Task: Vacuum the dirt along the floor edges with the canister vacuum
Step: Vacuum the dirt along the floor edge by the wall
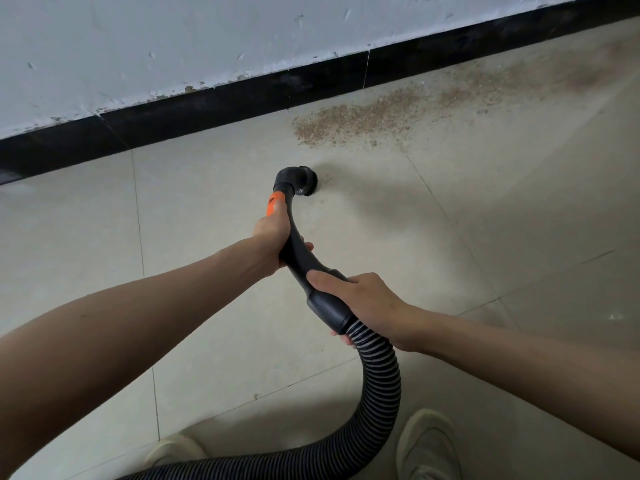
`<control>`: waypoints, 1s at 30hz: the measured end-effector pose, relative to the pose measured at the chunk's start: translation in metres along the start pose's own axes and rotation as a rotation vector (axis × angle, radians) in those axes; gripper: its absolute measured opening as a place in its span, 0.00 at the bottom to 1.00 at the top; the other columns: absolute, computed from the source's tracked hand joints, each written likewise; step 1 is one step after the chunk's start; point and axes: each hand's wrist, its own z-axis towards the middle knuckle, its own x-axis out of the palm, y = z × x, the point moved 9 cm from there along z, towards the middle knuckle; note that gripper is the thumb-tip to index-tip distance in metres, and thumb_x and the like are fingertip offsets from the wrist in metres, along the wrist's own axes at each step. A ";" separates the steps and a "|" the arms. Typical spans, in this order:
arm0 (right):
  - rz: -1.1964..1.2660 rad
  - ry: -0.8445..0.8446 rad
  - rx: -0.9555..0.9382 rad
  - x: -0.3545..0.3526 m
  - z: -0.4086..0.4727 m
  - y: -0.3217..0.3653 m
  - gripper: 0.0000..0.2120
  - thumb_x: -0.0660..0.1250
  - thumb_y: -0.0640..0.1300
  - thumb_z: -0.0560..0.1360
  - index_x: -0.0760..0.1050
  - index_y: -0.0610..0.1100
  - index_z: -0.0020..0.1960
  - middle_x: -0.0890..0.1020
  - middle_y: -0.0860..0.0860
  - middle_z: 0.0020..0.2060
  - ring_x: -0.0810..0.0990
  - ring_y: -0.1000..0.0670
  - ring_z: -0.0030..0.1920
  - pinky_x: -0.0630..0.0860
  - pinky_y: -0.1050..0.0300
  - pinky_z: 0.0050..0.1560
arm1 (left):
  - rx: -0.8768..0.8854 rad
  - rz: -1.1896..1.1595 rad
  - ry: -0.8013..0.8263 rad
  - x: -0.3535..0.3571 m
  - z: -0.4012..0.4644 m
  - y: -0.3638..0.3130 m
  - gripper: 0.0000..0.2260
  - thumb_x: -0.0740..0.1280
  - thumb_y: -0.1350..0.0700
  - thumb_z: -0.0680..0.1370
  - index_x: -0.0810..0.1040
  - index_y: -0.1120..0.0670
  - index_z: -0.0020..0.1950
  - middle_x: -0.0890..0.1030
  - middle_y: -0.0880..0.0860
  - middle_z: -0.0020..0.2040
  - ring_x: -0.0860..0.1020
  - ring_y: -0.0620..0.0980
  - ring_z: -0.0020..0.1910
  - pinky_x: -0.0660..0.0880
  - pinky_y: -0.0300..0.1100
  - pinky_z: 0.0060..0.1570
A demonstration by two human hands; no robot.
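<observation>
Down on the tile floor [207,216], just short of the wall, I've got the vac's round brush nozzle [304,181] touching the tiles, bristles facing right toward the dirt. Left hand [273,237] is wrapped round the curved black wand [298,251], gripping it right below the orange collar [275,204]. Right hand [360,299] holds the lower end of the same wand where the black cuff [329,310] meets the ribbed hose [381,382]; thumb lies across the top, fingers curl under. Both grips tight on the tool, nothing loose.

Dirt [349,123]: a brown sandy patch lying along the black baseboard [207,105], up and to the right of the nozzle, near but not touching it. It thins out into a fainter streak going right along the wall edge. A few specks sit right by the bristles.

Hose loops down from the cuff, bends left and exits at the bottom edge; canister itself isn't visible. White wall [138,46] above the baseboard is chipped w/ flaking paint. Two pale shoes [427,445] at the bottom, one each side of the hose.
</observation>
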 end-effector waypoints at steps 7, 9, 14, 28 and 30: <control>0.062 -0.021 -0.015 -0.020 0.005 0.003 0.24 0.72 0.60 0.70 0.73 0.38 0.38 0.76 0.46 0.24 0.73 0.50 0.20 0.71 0.62 0.23 | 0.042 0.039 0.042 0.026 0.010 -0.015 0.27 0.54 0.36 0.79 0.64 0.56 0.67 0.75 0.59 0.50 0.79 0.51 0.20 0.73 0.38 0.19; 0.075 -0.035 -0.024 -0.027 0.007 0.006 0.24 0.72 0.60 0.70 0.72 0.38 0.38 0.76 0.45 0.25 0.73 0.50 0.20 0.71 0.62 0.23 | 0.055 0.046 0.057 0.036 0.013 -0.021 0.24 0.54 0.37 0.79 0.64 0.55 0.64 0.74 0.60 0.51 0.79 0.51 0.20 0.72 0.38 0.18; 0.087 -0.067 -0.042 -0.043 0.015 0.010 0.25 0.71 0.61 0.69 0.72 0.37 0.39 0.76 0.43 0.26 0.72 0.48 0.21 0.71 0.60 0.24 | 0.052 0.076 0.084 0.055 0.020 -0.031 0.23 0.54 0.37 0.79 0.63 0.56 0.59 0.75 0.58 0.46 0.79 0.51 0.20 0.72 0.38 0.17; 0.019 0.032 -0.075 -0.019 0.027 0.019 0.22 0.69 0.59 0.74 0.72 0.38 0.42 0.76 0.45 0.27 0.73 0.49 0.21 0.72 0.61 0.24 | 0.047 0.143 0.130 0.038 0.028 -0.043 0.29 0.57 0.38 0.79 0.63 0.59 0.69 0.75 0.58 0.45 0.79 0.55 0.34 0.76 0.41 0.27; -0.011 0.094 -0.060 -0.004 0.027 0.018 0.22 0.68 0.59 0.75 0.72 0.39 0.44 0.77 0.45 0.28 0.74 0.49 0.22 0.74 0.61 0.25 | 0.055 0.142 0.073 0.019 0.027 -0.041 0.29 0.57 0.38 0.79 0.63 0.60 0.68 0.76 0.59 0.44 0.79 0.55 0.33 0.75 0.39 0.23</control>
